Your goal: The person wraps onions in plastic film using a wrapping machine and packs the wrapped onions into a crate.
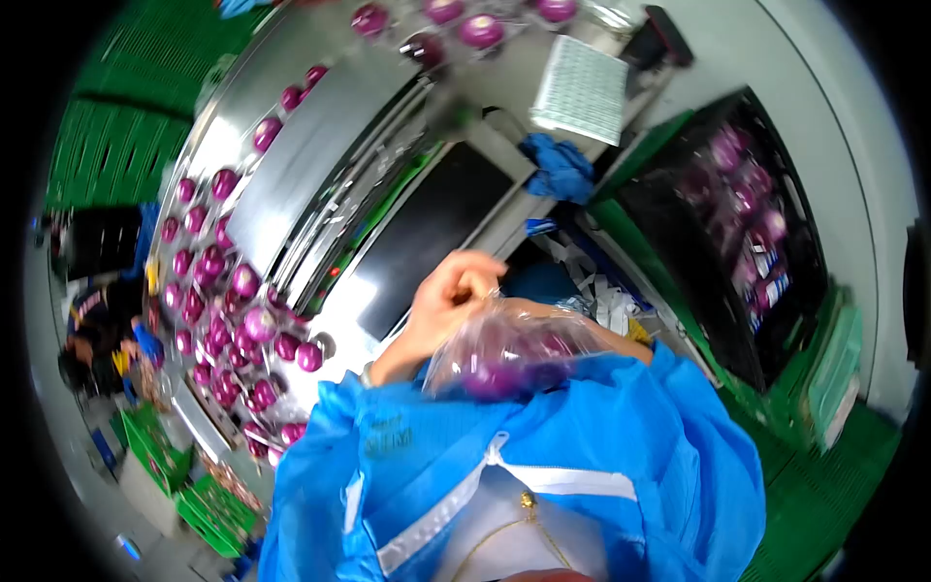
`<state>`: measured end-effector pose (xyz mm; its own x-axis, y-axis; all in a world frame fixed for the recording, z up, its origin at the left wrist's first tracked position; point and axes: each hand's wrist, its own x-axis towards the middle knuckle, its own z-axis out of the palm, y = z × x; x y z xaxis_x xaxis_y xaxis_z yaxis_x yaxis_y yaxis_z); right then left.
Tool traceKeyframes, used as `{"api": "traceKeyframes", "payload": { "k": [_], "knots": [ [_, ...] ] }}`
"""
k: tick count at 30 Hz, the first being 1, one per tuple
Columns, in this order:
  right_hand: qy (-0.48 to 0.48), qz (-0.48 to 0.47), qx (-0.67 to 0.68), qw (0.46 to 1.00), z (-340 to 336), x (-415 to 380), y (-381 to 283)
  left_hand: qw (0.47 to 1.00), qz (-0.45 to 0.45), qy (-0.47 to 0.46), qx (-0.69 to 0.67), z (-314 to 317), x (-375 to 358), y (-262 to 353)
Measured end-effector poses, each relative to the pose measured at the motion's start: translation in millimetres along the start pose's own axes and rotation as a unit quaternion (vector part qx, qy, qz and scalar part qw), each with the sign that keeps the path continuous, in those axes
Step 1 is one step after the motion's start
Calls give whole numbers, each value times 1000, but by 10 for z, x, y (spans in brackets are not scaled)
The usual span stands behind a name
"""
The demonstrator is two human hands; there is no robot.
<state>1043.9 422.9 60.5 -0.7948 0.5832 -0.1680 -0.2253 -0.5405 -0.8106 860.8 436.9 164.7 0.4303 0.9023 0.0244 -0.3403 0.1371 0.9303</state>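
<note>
A clear plastic bag of red onions (499, 369) is close against my chest, its onions showing purple through the film. My left hand (451, 296) is at the gathered top of the bag, fingers curled in and closed on the film. From the other side comes my right hand (538, 308), mostly covered by the bag and blurred; its fingers are hidden. Beyond my left hand is a steel bench with a dark flat panel (436, 238) and a narrow slotted section.
Many loose and bagged red onions (215, 262) lie on the steel table (301, 145) at left. A black crate (679, 252) at right holds bagged onions. Near it are a blue cloth (560, 167) and a white textured block (582, 89). Green crates (213, 514) and another person (97, 330) are farther left.
</note>
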Motion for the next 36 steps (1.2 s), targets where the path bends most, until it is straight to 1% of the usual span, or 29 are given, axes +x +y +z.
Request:
{"api": "traceKeyframes", "payload": {
  "k": [1,3,4,5,6,7,8,9,10,11,13,14,16,17,18,19,20,21,22,23,24,25,27,28,31,32,34,35,36],
  "knots": [
    [-25,6,-21,999,7,-22,-142,993,87,-83,-19,79,86,65],
    [-59,18,-94,994,-94,-24,-444,979,-53,-25,-193,619,130,290],
    [-53,22,-169,984,-169,-83,-654,955,-90,-75,-273,704,197,243],
    [-20,40,-439,897,-294,-134,-883,962,-88,-92,-243,777,246,233],
    [65,59,-632,770,-337,-326,-1266,967,-90,-109,-214,887,328,216],
    [168,49,-654,736,-358,-576,-1629,970,-92,-123,-190,972,392,199],
    [239,0,-457,857,-304,-848,-1988,972,-94,-137,-168,1072,474,169],
    [206,-111,-358,904,-324,-1135,-2134,974,-92,-150,-145,1175,570,130],
    [140,-196,-405,882,-292,-1357,-2261,975,-89,-163,-121,1302,696,83],
    [99,-173,-488,850,-144,-1549,-2424,976,-78,-182,-88,1442,849,41],
    [122,-186,-531,817,-93,-1734,-2253,975,-33,-221,-6,1720,1196,-59],
    [139,-135,-497,846,-211,-1846,-2262,964,38,-254,71,1828,1384,-118],
    [235,-123,-370,891,-587,-2221,-2205,897,227,-290,246,2050,1750,-334],
    [290,-114,-302,901,-800,-2480,-2119,903,170,-283,274,2149,1870,-512],
    [384,-171,-321,849,-1001,-2754,-2035,928,4,-258,269,2201,1955,-791],
    [471,-223,-336,785,-1219,-3082,-1919,925,-164,-222,260,2307,2017,-1028],
    [578,-185,-230,761,-1339,-3409,-1938,913,-65,-251,315,2626,2226,-916],
    [679,-169,-86,709,-1458,-3735,-1956,917,-89,-265,286,2844,2396,-987],
    [755,-178,50,630,-1574,-4062,-1973,889,-6,-300,346,3073,2567,-1107],
    [766,-255,11,590,-1768,-4344,-1956,851,78,-331,401,3312,2723,-1228],
    [800,-263,-127,525,-2064,-4672,-1823,813,161,-361,427,3515,2852,-1424],
    [823,-232,-119,505,-2269,-4920,-1799,767,244,-387,450,3697,2977,-1655],
    [857,-178,-155,458,-2667,-5256,-1637,695,313,-421,491,4070,3205,-1990],
    [858,-166,-159,459,-2884,-5365,-1516,656,345,-437,510,4208,3323,-2129],
    [863,-129,-161,461,-3292,-5452,-1315,608,363,-426,564,4416,3639,-2487],
    [857,-131,-142,477,-3391,-5406,-1305,603,339,-432,579,4393,3738,-2546],
    [838,-126,-127,515,-3649,-5324,-1250,618,331,-424,574,4256,3846,-2587],
    [849,-88,-131,505,-3752,-5258,-1225,624,326,-421,572,4220,3876,-2593],
    [847,-88,-113,512,-3837,-5278,-1229,620,300,-421,590,4211,3876,-2611]
  ]
}}
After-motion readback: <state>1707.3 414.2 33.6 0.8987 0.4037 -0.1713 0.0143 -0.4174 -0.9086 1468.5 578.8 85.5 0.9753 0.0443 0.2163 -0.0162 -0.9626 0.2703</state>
